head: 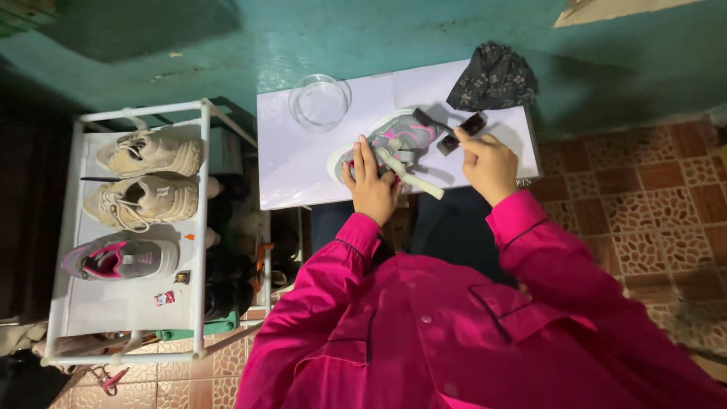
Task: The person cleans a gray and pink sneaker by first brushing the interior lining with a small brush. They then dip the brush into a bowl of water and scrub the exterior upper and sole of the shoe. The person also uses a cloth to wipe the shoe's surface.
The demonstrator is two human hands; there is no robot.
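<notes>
A grey and pink sneaker (397, 136) lies on the white table (295, 163) in front of me. My left hand (371, 180) presses on its near end and holds it down. A cream stick-like handle (415, 182) lies slanted across the shoe beside that hand. My right hand (488, 163) is to the right of the shoe, with its fingertips pinching a small dark rectangular piece (463, 132). A second dark strip (426, 119) rests on the far side of the shoe. What the dark pieces are I cannot tell.
A glass bowl (319, 101) stands at the table's far left, and a dark patterned cloth (494, 76) lies at its far right. A white shoe rack (201, 227) on the left holds two beige sneakers (148, 178) and a matching grey and pink one (121, 259).
</notes>
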